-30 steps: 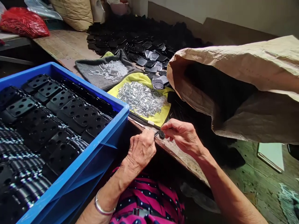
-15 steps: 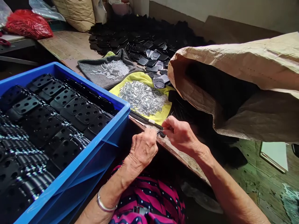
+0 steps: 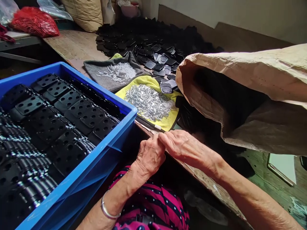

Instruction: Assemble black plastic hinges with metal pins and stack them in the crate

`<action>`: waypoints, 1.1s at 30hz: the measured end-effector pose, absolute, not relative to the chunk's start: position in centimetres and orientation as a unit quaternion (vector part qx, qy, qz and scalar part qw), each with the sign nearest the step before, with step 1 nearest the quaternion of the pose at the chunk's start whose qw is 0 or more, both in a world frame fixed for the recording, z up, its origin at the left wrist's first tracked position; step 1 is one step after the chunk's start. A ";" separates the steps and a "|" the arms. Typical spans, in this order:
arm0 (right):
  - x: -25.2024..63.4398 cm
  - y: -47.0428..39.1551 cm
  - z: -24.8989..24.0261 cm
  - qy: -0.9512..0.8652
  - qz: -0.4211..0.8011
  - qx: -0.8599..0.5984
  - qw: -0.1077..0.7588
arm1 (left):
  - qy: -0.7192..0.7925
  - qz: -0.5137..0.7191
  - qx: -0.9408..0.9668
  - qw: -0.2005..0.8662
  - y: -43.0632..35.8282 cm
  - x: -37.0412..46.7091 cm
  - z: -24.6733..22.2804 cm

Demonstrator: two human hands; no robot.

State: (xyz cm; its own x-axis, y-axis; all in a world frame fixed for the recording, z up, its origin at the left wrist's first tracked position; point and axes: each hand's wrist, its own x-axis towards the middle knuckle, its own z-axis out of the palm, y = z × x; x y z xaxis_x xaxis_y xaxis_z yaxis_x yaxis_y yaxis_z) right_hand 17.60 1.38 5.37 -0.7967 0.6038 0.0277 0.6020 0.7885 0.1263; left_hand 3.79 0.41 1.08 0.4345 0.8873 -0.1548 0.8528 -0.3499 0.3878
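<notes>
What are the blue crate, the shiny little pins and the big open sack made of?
The blue crate looks like rigid, lightly glossy plastic, judging by its moulded ribs and scuffs. The small pins are probably polished metal, given their bright silvery glints. The open sack seems matte tan paper, from its stiff creases, though coated fabric is possible.

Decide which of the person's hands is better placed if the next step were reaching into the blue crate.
Probably the left hand: it is nearer the blue crate, while the right hand lies beyond it, farther away. The hands meet, hiding anything held.
</notes>
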 end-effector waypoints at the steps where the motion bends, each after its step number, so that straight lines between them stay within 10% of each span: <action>1: 17.5 1.5 5.3 0.949 0.058 0.309 0.012 | 0.530 0.044 0.820 0.209 0.5 3.8 1.1; 11: 18.3 3.0 4.4 0.900 -0.127 0.398 -0.126 | 0.531 0.171 0.783 0.274 1.0 2.2 0.1; 23: 17.0 9.1 -0.6 0.842 0.004 0.538 -0.044 | 0.382 0.374 0.283 0.796 -1.0 -0.5 -1.5; 33: 17.3 7.1 0.2 0.510 -0.422 0.609 -0.438 | 0.206 0.343 0.085 0.912 -0.6 -0.5 -2.3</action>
